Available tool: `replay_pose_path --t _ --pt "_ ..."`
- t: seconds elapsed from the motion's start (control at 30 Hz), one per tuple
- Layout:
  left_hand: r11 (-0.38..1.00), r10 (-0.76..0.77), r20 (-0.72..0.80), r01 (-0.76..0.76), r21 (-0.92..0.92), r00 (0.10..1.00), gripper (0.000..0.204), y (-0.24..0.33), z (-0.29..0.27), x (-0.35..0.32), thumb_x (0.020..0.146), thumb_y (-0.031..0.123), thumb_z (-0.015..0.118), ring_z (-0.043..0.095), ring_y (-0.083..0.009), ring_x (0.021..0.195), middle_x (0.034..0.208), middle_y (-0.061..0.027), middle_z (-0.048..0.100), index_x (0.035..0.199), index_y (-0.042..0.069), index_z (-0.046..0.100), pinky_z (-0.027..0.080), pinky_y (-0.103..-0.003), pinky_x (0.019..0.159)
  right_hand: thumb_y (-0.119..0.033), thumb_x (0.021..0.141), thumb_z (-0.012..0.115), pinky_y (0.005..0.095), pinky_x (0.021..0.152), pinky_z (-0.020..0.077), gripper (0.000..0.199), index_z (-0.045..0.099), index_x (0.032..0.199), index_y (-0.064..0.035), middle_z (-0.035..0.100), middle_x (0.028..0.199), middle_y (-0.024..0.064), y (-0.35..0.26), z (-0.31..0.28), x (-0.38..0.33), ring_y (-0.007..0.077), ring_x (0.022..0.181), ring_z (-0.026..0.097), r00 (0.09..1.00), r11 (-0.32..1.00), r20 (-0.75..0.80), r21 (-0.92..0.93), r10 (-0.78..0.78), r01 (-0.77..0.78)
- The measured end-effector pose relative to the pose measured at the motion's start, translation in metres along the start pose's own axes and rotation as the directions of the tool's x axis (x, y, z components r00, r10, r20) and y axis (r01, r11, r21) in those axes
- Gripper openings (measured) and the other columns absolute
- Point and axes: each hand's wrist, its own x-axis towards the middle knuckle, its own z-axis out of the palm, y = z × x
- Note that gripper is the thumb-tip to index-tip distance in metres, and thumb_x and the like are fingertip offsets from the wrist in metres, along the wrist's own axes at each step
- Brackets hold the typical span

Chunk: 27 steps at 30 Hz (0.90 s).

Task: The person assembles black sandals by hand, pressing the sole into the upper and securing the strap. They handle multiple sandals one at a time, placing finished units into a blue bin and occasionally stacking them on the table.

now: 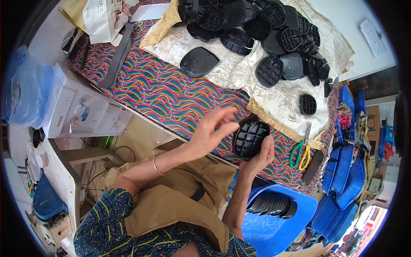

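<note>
A black moulded oval piece with a grid of raised blocks [251, 139] is in my right hand [259, 157], thumb along its near right edge and the palm beneath. To the left of the piece is my left hand [212, 129], its fingers slightly blurred and apart, with nothing visible in them. A bracelet circles that wrist. Both hands are over the front edge of a table with a colourful wave-patterned cloth [171, 96]. Scissors with one green and one yellow handle [302, 155] lie to the right of the held piece.
A heap of similar black pieces [261, 21] covers a white sack [239, 70] at the back. One smooth black piece [199, 62] lies apart. Below the table, a blue tub [274, 231] holds a stacked row of black pieces. A white cabinet [81, 107] stands left.
</note>
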Motion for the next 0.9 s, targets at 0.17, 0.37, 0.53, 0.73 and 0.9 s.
replay_pose_path --t 0.17,0.37,0.53,0.73,0.9 --pt "0.997 0.035 0.025 -0.033 -0.073 0.999 0.04 0.026 0.02 -0.01 0.087 0.01 0.071 0.065 -0.0192 0.078 0.093 -0.0125 0.066 0.123 -0.004 0.059 0.051 -0.03 0.066 -0.023 0.101 0.057 0.0296 0.078 0.0565 0.029 0.063 0.115 0.0014 0.069 0.103 0.0074 -0.003 0.034 -0.018 0.0143 0.091 0.067 0.993 0.961 -0.059 0.264 0.106 -0.087" --pt "0.585 0.546 0.315 -0.623 0.52 0.776 0.041 0.035 -0.01 0.008 0.063 -0.003 0.068 0.056 -0.0254 0.059 0.07 -0.0084 0.055 0.104 -0.003 0.065 0.044 -0.037 0.051 -0.024 0.101 0.055 0.0211 0.071 0.0417 0.029 0.066 0.106 0.0021 0.065 0.095 0.0017 -0.024 0.008 0.003 0.0084 0.083 0.058 1.0 0.982 0.015 -0.189 0.028 -0.024" --pt "0.494 0.44 0.484 -0.654 0.574 0.757 0.04 0.025 -0.009 0.01 0.067 0.002 0.071 0.06 -0.0264 0.068 0.077 -0.0087 0.056 0.107 0.0 0.061 0.05 -0.04 0.061 -0.011 0.088 0.072 0.0259 0.073 0.0461 0.014 0.065 0.096 -0.0013 0.06 0.088 -0.0002 -0.043 0.003 0.02 0.0092 0.082 0.056 0.918 0.908 0.325 -0.412 0.226 -0.078" --pt "0.538 0.403 0.487 -0.631 0.559 0.775 0.037 0.017 -0.001 0.022 0.067 0.003 0.071 0.059 -0.0267 0.068 0.076 -0.0081 0.055 0.103 0.002 0.063 0.048 -0.04 0.06 -0.008 0.08 0.078 0.0238 0.065 0.0421 0.021 0.059 0.087 -0.0034 0.056 0.08 -0.0031 -0.032 0.007 0.023 0.0064 0.073 0.05 0.927 0.913 0.33 -0.408 0.178 -0.03" --pt "0.559 0.367 0.501 -0.616 0.555 0.784 0.035 0.017 0.001 0.027 0.065 0.003 0.071 0.058 -0.0265 0.066 0.073 -0.0075 0.053 0.099 0.003 0.062 0.046 -0.041 0.058 -0.01 0.08 0.078 0.0239 0.064 0.041 0.023 0.057 0.086 -0.0037 0.053 0.077 -0.0028 -0.03 0.006 0.029 0.0063 0.072 0.049 0.915 0.907 0.345 -0.418 0.208 -0.049"
